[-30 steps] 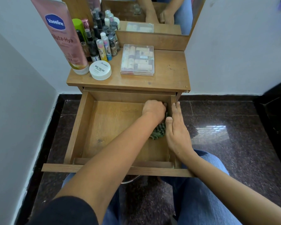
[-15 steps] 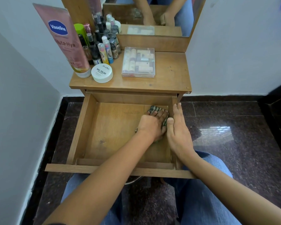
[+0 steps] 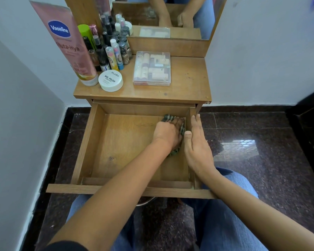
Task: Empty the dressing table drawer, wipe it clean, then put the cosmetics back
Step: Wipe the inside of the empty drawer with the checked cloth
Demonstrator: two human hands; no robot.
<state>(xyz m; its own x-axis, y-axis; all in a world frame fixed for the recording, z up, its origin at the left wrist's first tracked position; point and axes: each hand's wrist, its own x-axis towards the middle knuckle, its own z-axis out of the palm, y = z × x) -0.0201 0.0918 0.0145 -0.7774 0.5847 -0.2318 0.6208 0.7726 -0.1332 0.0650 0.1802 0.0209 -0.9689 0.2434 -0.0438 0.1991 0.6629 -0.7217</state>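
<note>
A seated person's knees in blue jeans sit nearest the camera, under the front panel of a pulled-out wooden drawer [image 3: 85, 142]. Both bare forearms reach over that panel. The right hand [image 3: 198, 147] lies flat along the drawer's right wall, fingers straight and holding nothing, seemingly steadying it. Just beside it, inside the drawer, the left hand [image 3: 168, 133] curls down over a bunched green checked cloth [image 3: 168, 117], pressing it to the drawer floor near the back right corner. The rest of the drawer floor shows bare wood with a few dark marks, so the emptying looks done and the wiping is under way. Beyond, on the table top [image 3: 188, 84], the cosmetics wait to be returned: a tall pink Vaseline tube [image 3: 67, 44], a white round jar [image 3: 110, 80], a cluster of small bottles [image 3: 109, 49] and a clear plastic box [image 3: 152, 68] of tubes. Farthest back, a mirror [image 3: 170, 15] reflects the arms.
</note>
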